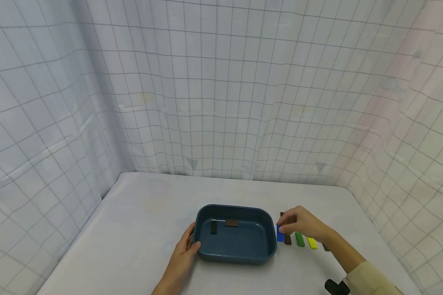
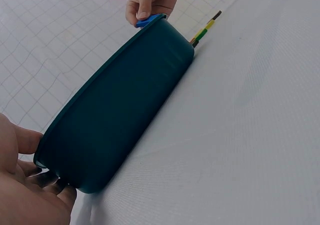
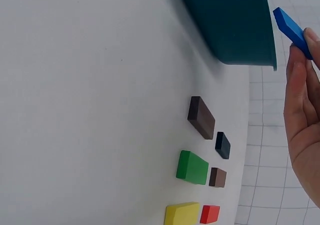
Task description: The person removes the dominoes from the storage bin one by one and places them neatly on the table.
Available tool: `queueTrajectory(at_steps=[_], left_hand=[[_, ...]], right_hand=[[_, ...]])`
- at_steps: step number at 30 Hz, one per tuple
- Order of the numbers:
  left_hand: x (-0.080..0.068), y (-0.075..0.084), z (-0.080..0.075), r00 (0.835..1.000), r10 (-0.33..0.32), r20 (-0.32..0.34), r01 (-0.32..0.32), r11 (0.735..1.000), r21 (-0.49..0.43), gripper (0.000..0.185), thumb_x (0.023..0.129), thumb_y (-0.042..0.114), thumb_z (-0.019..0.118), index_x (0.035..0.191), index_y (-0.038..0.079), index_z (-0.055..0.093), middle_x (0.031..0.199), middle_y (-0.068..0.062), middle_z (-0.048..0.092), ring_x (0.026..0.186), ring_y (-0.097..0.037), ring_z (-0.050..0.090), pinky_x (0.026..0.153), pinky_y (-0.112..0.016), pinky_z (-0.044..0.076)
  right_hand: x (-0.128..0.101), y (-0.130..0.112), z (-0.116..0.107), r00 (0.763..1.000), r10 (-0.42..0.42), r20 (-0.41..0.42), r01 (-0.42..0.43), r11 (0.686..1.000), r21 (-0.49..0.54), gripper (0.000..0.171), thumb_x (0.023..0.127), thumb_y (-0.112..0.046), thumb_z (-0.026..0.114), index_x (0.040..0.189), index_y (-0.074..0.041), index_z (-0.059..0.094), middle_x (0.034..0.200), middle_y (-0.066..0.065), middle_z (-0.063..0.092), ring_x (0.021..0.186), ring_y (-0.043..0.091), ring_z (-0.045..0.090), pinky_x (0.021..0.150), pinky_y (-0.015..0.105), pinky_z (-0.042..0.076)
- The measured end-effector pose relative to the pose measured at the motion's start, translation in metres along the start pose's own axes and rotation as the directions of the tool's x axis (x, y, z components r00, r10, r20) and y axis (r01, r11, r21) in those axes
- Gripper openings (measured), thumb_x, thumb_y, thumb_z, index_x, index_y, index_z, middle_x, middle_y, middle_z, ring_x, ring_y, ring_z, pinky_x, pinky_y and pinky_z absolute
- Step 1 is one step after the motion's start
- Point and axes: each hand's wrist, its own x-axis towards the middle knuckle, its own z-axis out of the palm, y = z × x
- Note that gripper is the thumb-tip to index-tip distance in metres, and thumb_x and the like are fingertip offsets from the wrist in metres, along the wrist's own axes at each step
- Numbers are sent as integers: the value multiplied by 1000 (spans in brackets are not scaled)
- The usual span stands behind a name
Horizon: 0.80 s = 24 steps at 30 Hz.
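A dark blue-green tub (image 1: 240,259) stands on the white table. My left hand (image 1: 180,259) grips its left end, thumb at the rim and fingers against the outer wall. Inside the tub lie a black block (image 1: 213,227) and a brown block (image 1: 231,223). Just off the tub's right end, my right hand (image 1: 305,225) pinches a flat blue block (image 3: 291,31) between thumb and fingers, held above the table at about rim height. Below that hand are a brown block (image 3: 201,117), a green block (image 3: 192,168) and a yellow block (image 3: 181,214).
Beyond those blocks lie a small black block (image 3: 223,145), a smaller brown block (image 3: 218,177) and a red block (image 3: 210,214). Another dark block (image 1: 326,247) sits farther right. Gridded white curtains (image 1: 221,102) enclose the white table (image 1: 151,213) at the back and sides.
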Motion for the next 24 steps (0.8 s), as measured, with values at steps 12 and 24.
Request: queueTrajectory(at_steps=[12, 24], left_hand=[[1, -1, -1, 1000, 6, 3, -6, 1000, -3, 63, 109, 6, 49, 164, 2, 20, 170, -23, 11, 155, -43, 6, 122, -55, 16], [2, -3, -3, 1000, 12, 9, -12, 1000, -3, 63, 109, 5, 49, 164, 1, 19, 169, -24, 10, 154, -43, 7, 121, -54, 17]], right_hand=[[-18, 10, -2, 995, 86, -46, -87, 996, -9, 26, 95, -14, 77, 109, 7, 74, 97, 11, 75, 82, 28, 69, 74, 37, 61], [-34, 22, 3, 993, 108, -54, -106, 994, 30, 20, 93, -13, 79, 106, 2, 77, 90, 12, 74, 78, 19, 65, 69, 32, 57]])
